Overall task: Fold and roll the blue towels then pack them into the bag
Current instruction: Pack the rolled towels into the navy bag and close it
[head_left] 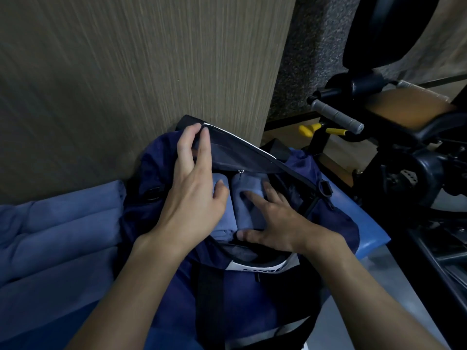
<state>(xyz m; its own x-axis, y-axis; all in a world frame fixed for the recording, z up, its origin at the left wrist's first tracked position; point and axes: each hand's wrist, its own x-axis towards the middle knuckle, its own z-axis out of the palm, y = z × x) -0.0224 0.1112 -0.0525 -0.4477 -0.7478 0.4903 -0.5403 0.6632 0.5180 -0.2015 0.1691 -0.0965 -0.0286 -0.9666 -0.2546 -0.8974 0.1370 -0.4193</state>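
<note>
The bag (151, 168) lay open at the far edge of the bench (364, 223). The left hand (192, 193) propped its zip flap (242, 155) up with nearly straight fingers, and the right hand (275, 218) pressed spread, flat fingers on a rolled blue towel (249, 198) inside the opening, just beside a second roll (222, 215). The towels were judged light, soft, compressible and neither fragile nor slippery (a roll would probably loosen if lifted by one end), so each should be gripped round its middle. Further rolled towels (63, 223) lay toward the left end of the bench.
</note>
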